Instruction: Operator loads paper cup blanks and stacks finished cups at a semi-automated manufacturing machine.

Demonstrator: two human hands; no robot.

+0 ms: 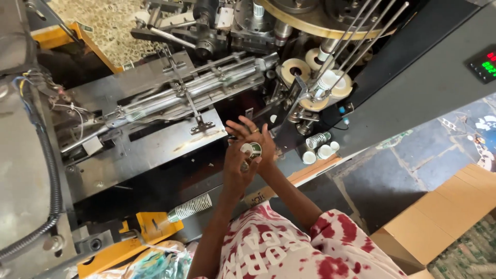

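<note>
The scene was evenly and fairly brightly lit from above, with soft glare on the machine's steel plate (150,150) and deep shadow in the gap beneath it. The hands (248,155) were slightly motion-blurred, while the machine stayed reasonably sharp. Straight edges bowed toward the frame's corners, and the digital display (483,63) glowed overexposed.

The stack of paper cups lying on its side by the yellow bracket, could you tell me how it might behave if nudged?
The stack of paper cups lies on its side and is round and tapered, so it would probably roll in a curve. It looks like thin paper, likely light and easily crushed. Being nested, the cups might slide apart if pushed endwise.
</note>
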